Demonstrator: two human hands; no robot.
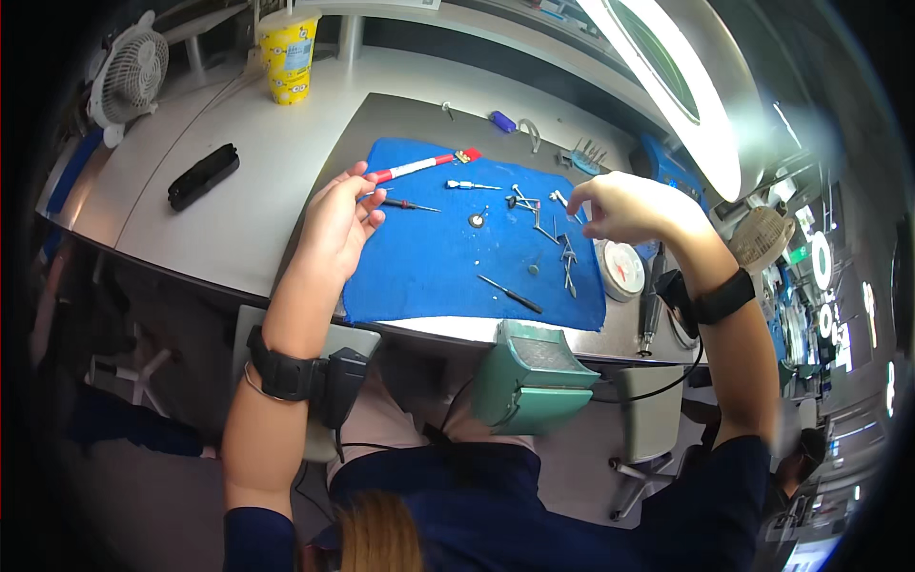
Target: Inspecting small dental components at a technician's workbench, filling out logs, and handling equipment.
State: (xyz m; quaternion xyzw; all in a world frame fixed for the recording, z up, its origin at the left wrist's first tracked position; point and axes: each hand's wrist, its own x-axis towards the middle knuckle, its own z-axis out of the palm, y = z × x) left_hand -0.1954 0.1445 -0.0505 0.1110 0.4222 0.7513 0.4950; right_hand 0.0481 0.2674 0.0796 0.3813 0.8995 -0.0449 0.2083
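Head view: left hand (pixel 334 217) nearest red-and-white tool (pixel 416 169)

Left fingers part-curled, apart, at the tool's left end; can't tell if gripping. Tool lies over blue cloth (pixel 429 267), long axis running rightward, slightly away from that hand. Right hand (pixel 620 205) well apart, fingers bent beside scattered metal pieces (pixel 523 201); hold unclear from here. Farther off: yellow cup (pixel 288 59).

The cloth (pixel 429 272) is blue, the slim tool (pixel 417 167) red and white, the cup (pixel 288 82) yellow with small motifs.
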